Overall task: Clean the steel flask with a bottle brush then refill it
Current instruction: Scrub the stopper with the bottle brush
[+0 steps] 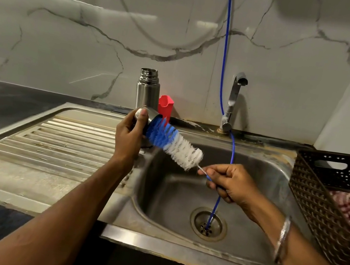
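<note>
Steel wire is what your right hand (229,182) pinches: the twisted stem of the bottle brush (174,142), gripped just behind the white bristles, over the sink (263,171) bowl. From that grip the brush runs up and away to your left, its long axis slanting toward your left hand (130,135), white section nearest you, blue tip farthest. That blue tip sits in the mouth of the steel cap (147,116), which your left hand holds curled round it, mouth facing down the brush toward your right hand. Cap and brush share one line, so I judge the coming scrub runs along that slant. Beyond your left hand the steel flask (147,90) stands upright and uncapped, mouth up, untouched, against the wall.
</note>
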